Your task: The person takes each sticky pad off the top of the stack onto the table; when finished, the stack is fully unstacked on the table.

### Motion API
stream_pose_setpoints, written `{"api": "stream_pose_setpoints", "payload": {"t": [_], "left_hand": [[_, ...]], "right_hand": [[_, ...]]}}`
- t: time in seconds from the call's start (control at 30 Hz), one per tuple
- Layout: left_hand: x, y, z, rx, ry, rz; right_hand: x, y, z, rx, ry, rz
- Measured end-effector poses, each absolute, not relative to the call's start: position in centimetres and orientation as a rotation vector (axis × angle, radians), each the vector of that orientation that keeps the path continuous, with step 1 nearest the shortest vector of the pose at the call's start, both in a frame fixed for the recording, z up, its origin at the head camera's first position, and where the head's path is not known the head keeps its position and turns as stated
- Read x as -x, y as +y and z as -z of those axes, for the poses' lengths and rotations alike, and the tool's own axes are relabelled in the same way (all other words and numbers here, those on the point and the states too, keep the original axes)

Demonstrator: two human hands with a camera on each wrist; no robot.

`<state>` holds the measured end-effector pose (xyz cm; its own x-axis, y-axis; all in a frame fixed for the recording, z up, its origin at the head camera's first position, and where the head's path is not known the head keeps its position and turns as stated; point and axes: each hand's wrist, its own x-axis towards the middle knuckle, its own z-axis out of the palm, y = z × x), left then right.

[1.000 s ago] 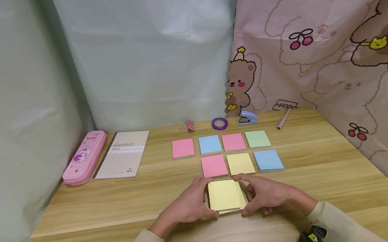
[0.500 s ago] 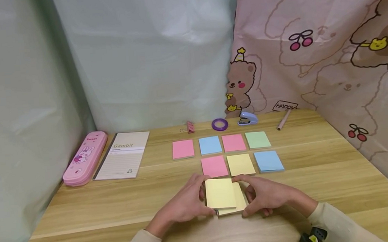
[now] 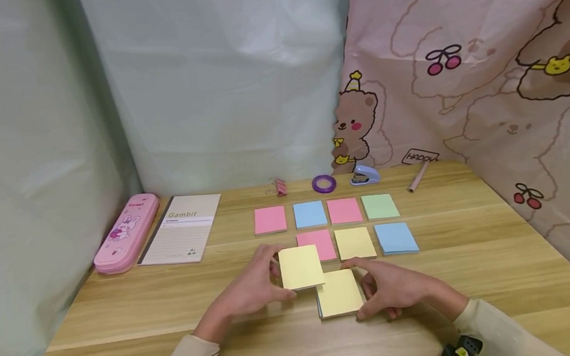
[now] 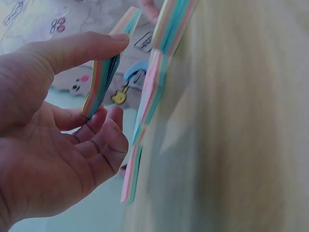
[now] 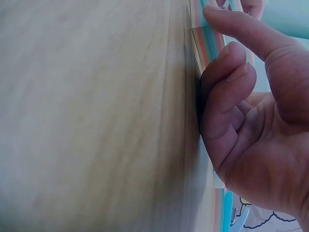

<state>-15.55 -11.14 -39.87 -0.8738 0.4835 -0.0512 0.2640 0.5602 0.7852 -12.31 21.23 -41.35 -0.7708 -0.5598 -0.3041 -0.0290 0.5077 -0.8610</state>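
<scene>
Yellow pad slice [image 3: 300, 267] | pinched in left hand [image 3: 246, 295], lifted just left of base pad [image 3: 340, 300] | right hand [image 3: 394, 288] grasps base, apparently pinning it on desk [image 3: 139, 301] | step: splitting stack; next: set slice down squarely.

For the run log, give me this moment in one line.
left hand: holds lifted sticky-note block | right hand: grips remaining stack on table
</scene>
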Motion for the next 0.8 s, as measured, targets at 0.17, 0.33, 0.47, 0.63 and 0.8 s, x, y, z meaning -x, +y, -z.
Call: {"api": "stream_pose_setpoints", "payload": {"t": [0.17, 0.33, 0.47, 0.63, 0.8], "left_hand": [[16.8, -12.5, 39.4, -0.573, 2.555, -1.220], [18.2, -14.2, 39.1, -0.553, 2.554, -1.205], [19.3, -15.0, 39.4, -0.508, 2.574, -1.170], [20.4, -15.3, 39.9, -0.510, 2.567, -1.145], [21.2, -15.4, 40.5, -0.527, 2.553, -1.131]], "right_hand": [[12.3, 21.3, 41.3, 0.480, 2.190, 1.235], [12.2, 21.3, 41.4, 0.474, 2.193, 1.235], [12.3, 21.3, 41.4, 0.474, 2.193, 1.237], [12.3, 21.3, 41.5, 0.481, 2.189, 1.239], [12.3, 21.4, 41.5, 0.486, 2.188, 1.242]]}}
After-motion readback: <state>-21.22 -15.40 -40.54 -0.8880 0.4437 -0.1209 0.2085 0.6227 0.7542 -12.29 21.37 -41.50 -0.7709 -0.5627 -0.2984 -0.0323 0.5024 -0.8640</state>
